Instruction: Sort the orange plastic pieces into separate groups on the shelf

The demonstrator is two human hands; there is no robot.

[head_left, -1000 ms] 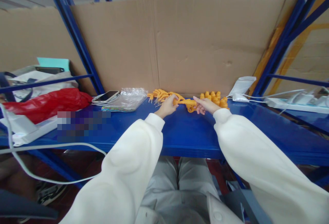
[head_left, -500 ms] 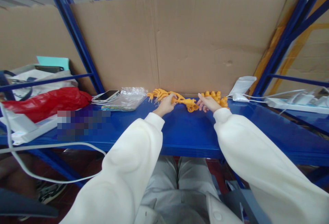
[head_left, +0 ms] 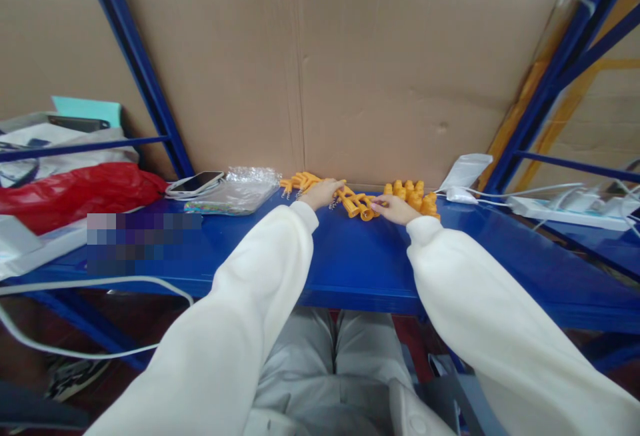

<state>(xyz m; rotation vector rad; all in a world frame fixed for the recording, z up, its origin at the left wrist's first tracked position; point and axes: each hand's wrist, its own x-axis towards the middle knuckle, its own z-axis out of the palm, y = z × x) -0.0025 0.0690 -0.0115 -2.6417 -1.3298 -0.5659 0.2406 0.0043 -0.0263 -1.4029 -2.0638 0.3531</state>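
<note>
Both my arms in white sleeves reach to the back of a blue shelf (head_left: 350, 263). My left hand (head_left: 323, 193) is closed on a bunch of small orange plastic pieces (head_left: 356, 205) that lies in front of a loose heap of the same orange pieces (head_left: 299, 183). My right hand (head_left: 395, 209) rests curled on the shelf, its fingertips pinching the right end of that bunch. Just behind my right hand stands a cluster of short orange parts (head_left: 415, 196).
A brown cardboard sheet (head_left: 380, 83) walls off the back. Left of the orange heap lie a clear plastic bag (head_left: 240, 193), a phone (head_left: 193, 183) and a red bag (head_left: 75, 193). At the right are a white pouch (head_left: 465, 173), cables and a white power strip (head_left: 565, 213).
My left hand slid further back along the bunch toward the heap. My right hand dropped lower and closed on the bunch's end. The view shifted slightly to the right.
</note>
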